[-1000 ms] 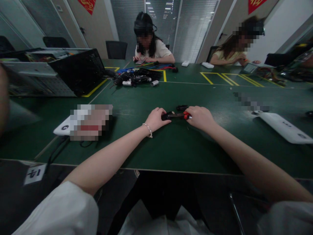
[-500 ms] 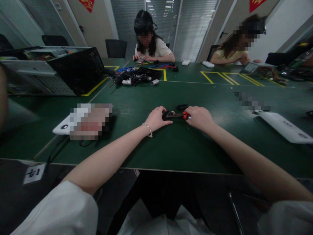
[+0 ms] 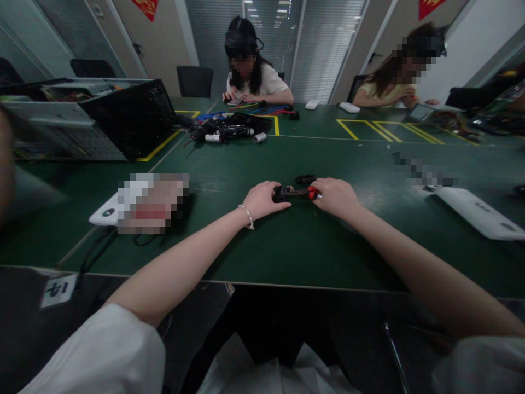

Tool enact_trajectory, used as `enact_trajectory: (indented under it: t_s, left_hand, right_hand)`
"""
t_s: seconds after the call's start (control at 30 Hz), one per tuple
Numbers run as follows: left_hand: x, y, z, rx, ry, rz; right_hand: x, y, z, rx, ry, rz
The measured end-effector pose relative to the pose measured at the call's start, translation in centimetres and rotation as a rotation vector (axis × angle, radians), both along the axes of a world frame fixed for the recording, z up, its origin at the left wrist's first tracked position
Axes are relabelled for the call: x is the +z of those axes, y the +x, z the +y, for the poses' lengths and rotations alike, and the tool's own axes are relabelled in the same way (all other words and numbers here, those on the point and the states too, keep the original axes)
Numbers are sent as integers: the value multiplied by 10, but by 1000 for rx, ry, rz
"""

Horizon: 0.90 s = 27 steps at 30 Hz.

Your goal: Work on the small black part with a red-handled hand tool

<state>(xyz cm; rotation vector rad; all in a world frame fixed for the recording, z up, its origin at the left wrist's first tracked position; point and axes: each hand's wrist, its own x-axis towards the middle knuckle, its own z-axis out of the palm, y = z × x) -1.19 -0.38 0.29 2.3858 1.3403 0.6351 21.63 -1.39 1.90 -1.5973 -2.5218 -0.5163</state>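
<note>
Low over the table's middle, my left hand (image 3: pixel 261 200) is closed around a small black part (image 3: pixel 281 193); its exact kind is too small to tell. My right hand (image 3: pixel 337 197) grips a red-handled tool (image 3: pixel 313 193) whose slim dark metal end points left and meets the black part. Fingers hide most of the handle, so I cannot tell whether it is pliers or a screwdriver. Just beyond my hands, another small black piece (image 3: pixel 305 179) lies on the green table (image 3: pixel 287 251).
An opened computer case (image 3: pixel 127 123) stands at the left. A drill (image 3: pixel 199 134) lies among cables and black parts at the back. White power banks (image 3: pixel 479 210) (image 3: pixel 109 210) flank my arms. Two people (image 3: pixel 262 82) (image 3: pixel 381 90) sit across the table.
Almost nothing differs. My left hand and the black part have shifted very slightly; the tool stays against the part.
</note>
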Motion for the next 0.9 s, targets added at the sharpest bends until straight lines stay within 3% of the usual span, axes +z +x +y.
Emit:
enact_trajectory:
  t_s: [0.3,0.9]
  left_hand:
    - [0,2,-3,77,22,-12]
    - [-5,0,3,9,53,10]
  right_hand:
    - [0,-3,-2,-2,11,-12]
    - [2,-5,-5,-9,-12,-23]
